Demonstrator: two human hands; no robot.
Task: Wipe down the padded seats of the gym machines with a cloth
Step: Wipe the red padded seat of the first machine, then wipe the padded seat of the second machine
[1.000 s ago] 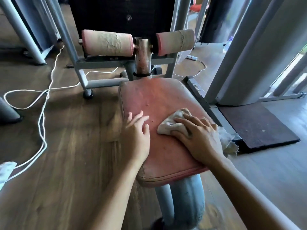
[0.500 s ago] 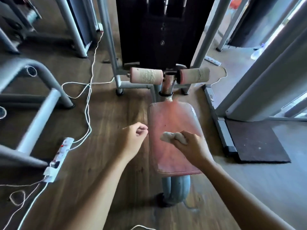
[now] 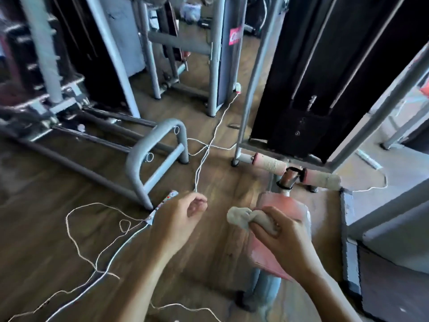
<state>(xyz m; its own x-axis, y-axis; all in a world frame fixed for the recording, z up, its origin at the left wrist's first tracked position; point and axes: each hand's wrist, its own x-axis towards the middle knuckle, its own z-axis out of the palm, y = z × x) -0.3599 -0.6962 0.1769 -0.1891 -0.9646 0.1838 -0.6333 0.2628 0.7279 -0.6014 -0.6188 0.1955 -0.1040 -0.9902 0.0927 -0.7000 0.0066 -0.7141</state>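
Gym floor, grey steel machine frames (image 3: 216,54), black weight stack (image 3: 308,89), padded seat (image 3: 283,205)

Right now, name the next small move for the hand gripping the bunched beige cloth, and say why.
Probably carry the bunched beige cloth towards another machine: the right hand grips it above the faded red padded seat, and the left hand holds nothing.

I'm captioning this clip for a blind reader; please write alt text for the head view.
The right hand grips a bunched beige cloth near a red padded seat; the left hand, loosely curled, holds nothing. White cords trail across the wooden floor among grey machine frames.
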